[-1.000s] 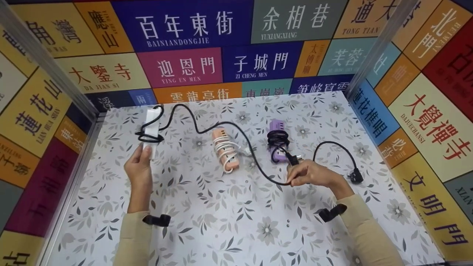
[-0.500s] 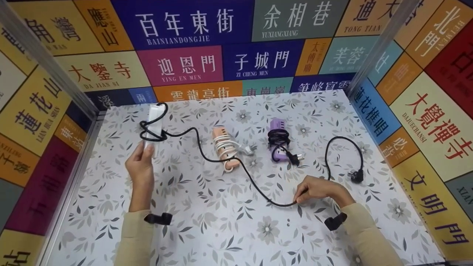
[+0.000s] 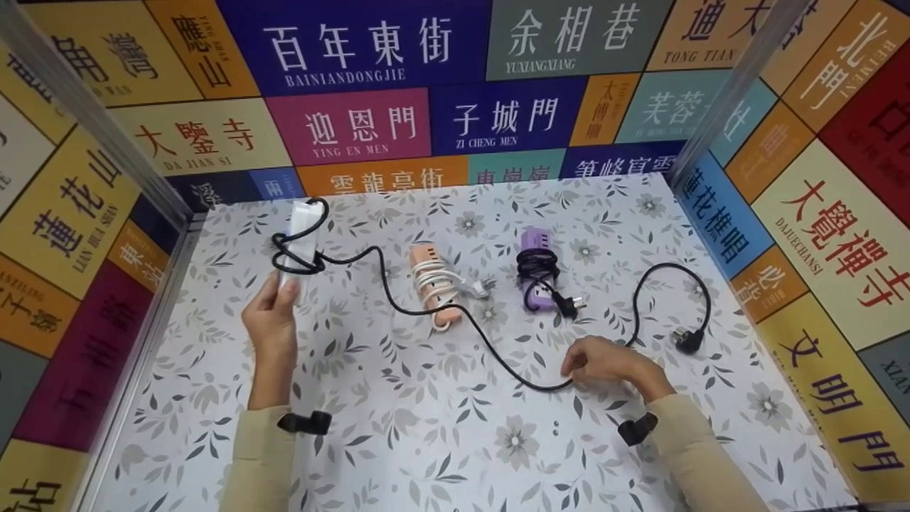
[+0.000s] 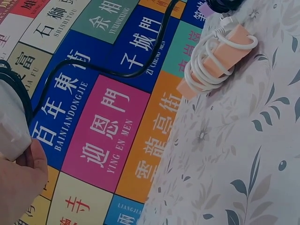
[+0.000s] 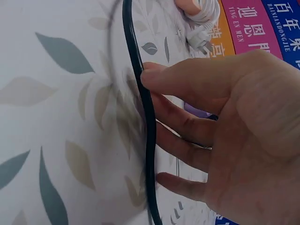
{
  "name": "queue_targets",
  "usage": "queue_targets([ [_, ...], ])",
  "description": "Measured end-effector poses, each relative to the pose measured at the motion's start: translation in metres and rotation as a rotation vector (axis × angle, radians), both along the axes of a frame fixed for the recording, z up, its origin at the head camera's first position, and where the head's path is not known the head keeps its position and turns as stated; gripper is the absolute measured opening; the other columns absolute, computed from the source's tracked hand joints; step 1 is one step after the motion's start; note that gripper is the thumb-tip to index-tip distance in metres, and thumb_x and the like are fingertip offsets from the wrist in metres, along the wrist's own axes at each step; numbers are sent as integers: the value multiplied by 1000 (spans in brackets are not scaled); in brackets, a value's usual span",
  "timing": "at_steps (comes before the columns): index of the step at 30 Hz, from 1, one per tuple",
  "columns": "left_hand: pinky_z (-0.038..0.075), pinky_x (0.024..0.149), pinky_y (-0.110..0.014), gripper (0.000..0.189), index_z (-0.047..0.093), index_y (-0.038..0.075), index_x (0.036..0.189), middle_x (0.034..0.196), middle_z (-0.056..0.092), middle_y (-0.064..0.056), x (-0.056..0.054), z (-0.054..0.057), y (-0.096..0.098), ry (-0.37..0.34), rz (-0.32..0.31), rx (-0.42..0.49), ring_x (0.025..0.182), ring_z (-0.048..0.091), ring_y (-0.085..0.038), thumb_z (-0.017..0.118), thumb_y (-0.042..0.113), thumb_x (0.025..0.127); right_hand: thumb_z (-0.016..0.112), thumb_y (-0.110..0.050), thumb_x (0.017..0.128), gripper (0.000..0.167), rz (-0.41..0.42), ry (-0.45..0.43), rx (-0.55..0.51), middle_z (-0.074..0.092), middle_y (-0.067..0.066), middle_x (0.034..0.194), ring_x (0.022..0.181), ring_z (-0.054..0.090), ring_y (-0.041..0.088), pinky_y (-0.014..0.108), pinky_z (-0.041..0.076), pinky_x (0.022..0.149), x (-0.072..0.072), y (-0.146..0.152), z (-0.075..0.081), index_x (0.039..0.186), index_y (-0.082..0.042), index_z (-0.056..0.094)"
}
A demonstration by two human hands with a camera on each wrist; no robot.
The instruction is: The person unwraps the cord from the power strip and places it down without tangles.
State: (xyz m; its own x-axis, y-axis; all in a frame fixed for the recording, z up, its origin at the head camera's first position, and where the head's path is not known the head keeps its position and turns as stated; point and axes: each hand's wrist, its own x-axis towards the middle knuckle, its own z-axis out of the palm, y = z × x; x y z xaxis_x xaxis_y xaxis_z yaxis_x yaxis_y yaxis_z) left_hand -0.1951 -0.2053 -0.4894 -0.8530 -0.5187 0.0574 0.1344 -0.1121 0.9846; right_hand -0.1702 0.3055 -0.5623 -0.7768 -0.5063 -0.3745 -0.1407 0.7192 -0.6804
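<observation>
pinching the near end of a white power strip (image 3: 304, 215), thumb along its top face, the left hand (image 3: 270, 320) holds the strip lengthwise, its far end pointing toward the back wall. the right hand (image 3: 608, 363) is at a long black cord (image 5: 150, 136), thumb tip and fingertips all meeting its edge, fingers slightly bent and the lower ones a little apart; whether they pinch it or only touch it, i cannot tell.

loose loops of the long black cord lie around the white power strip. from there it runs in a wavy line across the lower part of a peach power strip (image 3: 426, 290), on to the right hand, then out past it in an arch, ending at a black plug (image 3: 688, 343) well to the right.

the peach power strip lies between the two hands and farther back, wrapped in a white cord (image 4: 194, 72), with a white plug (image 3: 479, 288) beside it. to its right, apart from it, is a purple power strip (image 3: 538, 240), bound round its middle by a second black cord (image 3: 537, 264) whose plug (image 3: 569, 307) rests at the near end.

all this is over a table (image 3: 398, 434) covered in grey leaves and flowers on white. beige sleeves (image 3: 263, 455) reach in from the near edge, and walls of coloured sign panels (image 3: 355, 121) stand on three sides.
</observation>
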Motion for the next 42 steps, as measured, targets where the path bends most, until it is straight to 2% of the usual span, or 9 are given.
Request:
queue_targets([
  [4,37,118,-29,57,50,-10,137,147,45,-28,-1,0,1,5,-2,4,143,42,-34,68,7,85,57,8,76,32,30,61,4,73,13,101,93,67,23,31,55,83,-1,-9,4,102,-2,74],
  [7,39,116,-26,57,50,-11,136,148,45,-29,-1,0,1,11,-3,12,143,42,-35,68,5,84,56,6,78,36,5,99,10,72,13,107,97,66,25,39,55,87,-2,-18,8,108,-3,73],
  [12,43,111,-20,57,52,-10,136,146,47,-28,0,0,1,6,3,8,141,45,-35,69,6,83,58,-1,90,27,-48,187,-34,73,14,109,101,65,30,42,55,85,-10,-38,11,113,-3,72],
  [17,44,110,-19,58,53,-9,136,145,48,-27,1,0,1,-9,2,12,138,48,-33,70,8,83,62,-7,94,20,-45,323,-87,74,13,109,106,65,34,49,54,89,-20,-62,15,110,-3,74],
  [21,45,108,-18,57,54,-6,136,145,50,-25,2,-1,1,-23,-6,13,132,56,-23,70,8,83,63,-8,95,23,-52,388,-134,70,15,113,111,63,36,54,51,97,-29,-81,19,116,-2,71],
  [26,49,103,-16,54,57,-5,134,140,55,-25,2,-2,1,-19,-5,-5,110,64,-5,72,9,83,62,-7,96,37,-59,376,-215,60,16,132,122,57,38,58,48,101,-42,-104,20,132,-6,62],
  [31,49,100,-14,53,58,-4,133,139,55,-25,1,-3,2,-12,-3,-5,105,64,0,72,8,83,61,-3,93,52,-17,352,-333,51,17,146,132,50,42,60,43,109,-56,-128,18,144,-5,52],
  [36,50,96,-12,52,58,-6,132,138,56,-27,1,-3,4,8,-7,-7,103,64,0,70,5,83,62,-14,98,57,19,341,-308,42,17,156,145,38,37,55,31,121,-63,-152,18,151,-7,44],
  [42,50,97,-12,54,56,-7,133,140,53,-28,3,-1,6,10,-22,2,104,63,-1,70,6,83,60,-22,100,62,32,335,-242,36,24,158,148,30,42,59,23,123,-65,-175,20,154,-4,36],
])
